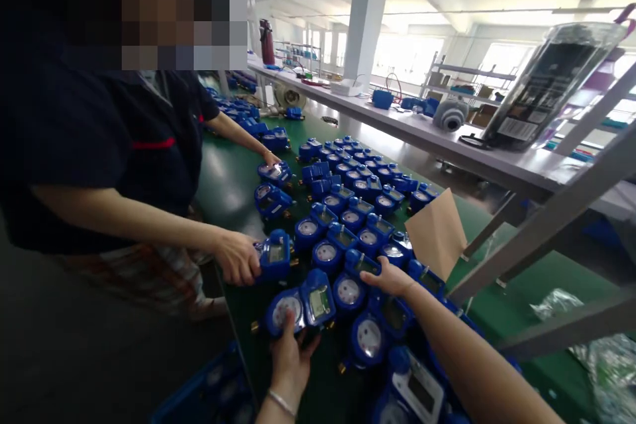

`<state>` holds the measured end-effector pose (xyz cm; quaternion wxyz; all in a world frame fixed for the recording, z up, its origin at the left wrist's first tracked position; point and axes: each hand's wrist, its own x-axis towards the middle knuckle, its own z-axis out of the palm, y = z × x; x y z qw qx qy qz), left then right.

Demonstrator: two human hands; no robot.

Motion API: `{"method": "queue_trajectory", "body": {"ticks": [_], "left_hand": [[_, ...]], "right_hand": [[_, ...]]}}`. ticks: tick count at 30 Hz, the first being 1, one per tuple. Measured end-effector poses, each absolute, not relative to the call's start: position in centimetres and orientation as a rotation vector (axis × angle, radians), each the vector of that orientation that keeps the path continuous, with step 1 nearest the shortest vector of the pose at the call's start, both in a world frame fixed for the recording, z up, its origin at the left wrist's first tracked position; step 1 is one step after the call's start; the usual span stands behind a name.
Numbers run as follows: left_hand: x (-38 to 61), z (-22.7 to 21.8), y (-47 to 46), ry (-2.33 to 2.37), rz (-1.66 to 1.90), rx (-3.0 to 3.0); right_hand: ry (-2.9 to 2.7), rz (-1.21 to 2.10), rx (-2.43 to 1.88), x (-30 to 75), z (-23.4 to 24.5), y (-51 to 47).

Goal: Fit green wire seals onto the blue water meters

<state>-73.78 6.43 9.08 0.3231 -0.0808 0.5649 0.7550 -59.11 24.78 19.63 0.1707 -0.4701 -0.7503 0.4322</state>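
My left hand (291,361) grips a blue water meter (284,311), its thumb over the round dial and its fingers under the body. That meter has a display with a lit greenish screen and brass threaded ends, and it is tilted near the table's left edge. My right hand (392,277) is closed around the display housing of another blue water meter (348,291), which sits among the rows on the green table (311,404). Beside my left hand, a co-worker's hand (237,257) holds a further meter (275,253).
The co-worker (163,126) stands at the left, other hand on a meter (275,172). A cardboard piece (437,232) leans right of the rows, near a slanted metal strut (546,225). A shelf (422,136) carries a clear bottle (546,86). A blue crate (186,397) is low left.
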Motion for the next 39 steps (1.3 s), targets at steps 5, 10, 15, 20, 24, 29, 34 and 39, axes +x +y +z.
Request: {"method": "queue_trajectory", "body": {"ticks": [5,10,15,20,24,29,34,39], "left_hand": [[-74.4,8.9,7.1,1.389,2.094,-0.357],[-77.1,7.6,7.5,1.629,2.061,-0.341],[-79.4,6.5,8.1,1.799,2.055,-0.158],[-82.3,6.8,9.6,1.772,2.063,-0.255],[-86.3,8.3,11.6,1.686,2.092,-0.277],[-91.8,9.9,13.9,1.664,2.056,-0.117],[-96.9,10.5,15.6,1.735,2.029,-0.003],[-101.8,10.7,18.7,1.841,2.018,0.047]], "right_hand": [[-2.170,1.318,-1.371,-62.2,16.0,26.5],[-2.227,1.309,-1.409,-63.4,14.0,26.6],[-2.308,1.324,-1.413,-65.0,13.4,27.1],[-2.342,1.372,-1.366,-67.5,13.2,27.0],[-2.298,1.401,-1.399,-70.1,13.3,27.2],[-2.139,1.474,-1.462,-74.0,13.9,26.7],[-2.066,1.461,-1.436,-78.5,14.0,25.3],[-2.060,1.399,-1.450,-82.9,14.2,25.1]]}}
